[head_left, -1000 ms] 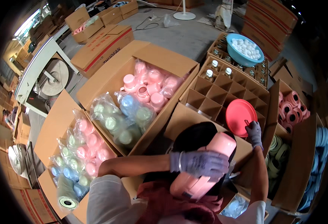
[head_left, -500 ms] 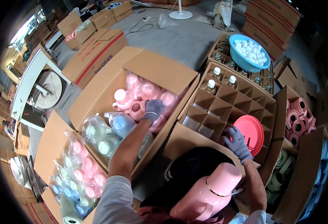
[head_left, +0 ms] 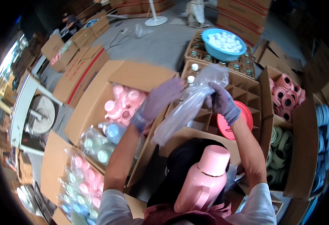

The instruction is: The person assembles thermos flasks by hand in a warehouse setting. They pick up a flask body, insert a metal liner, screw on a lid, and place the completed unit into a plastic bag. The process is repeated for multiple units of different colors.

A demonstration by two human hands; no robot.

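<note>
A clear plastic bag (head_left: 185, 112) hangs over the divided carton (head_left: 248, 88), its upper end pinched in my gloved right hand (head_left: 223, 103). My gloved left hand (head_left: 160, 100) is smeared by motion beside the bag; its fingers look stretched out, and I cannot tell whether they touch it. Below, a pink thermos jug (head_left: 203, 180) with its cup lid on leans upright against my lap. Under my right hand a round red plastic dish (head_left: 239, 120) rests on the dividers. Pink jug bodies (head_left: 125, 105) lie in the open carton at left.
A blue basin (head_left: 224, 50) of white caps stands on a carton of glass bottles at the back. At right are cartons of pink rings (head_left: 286, 93), green parts (head_left: 280, 153) and blue parts (head_left: 322, 142). Bagged pastel parts (head_left: 83, 183) fill a lower-left carton.
My left hand has come up out of the pink jug carton toward the centre. My right hand has risen from beside the red dish and now holds the plastic bag. The view has shifted.
</note>
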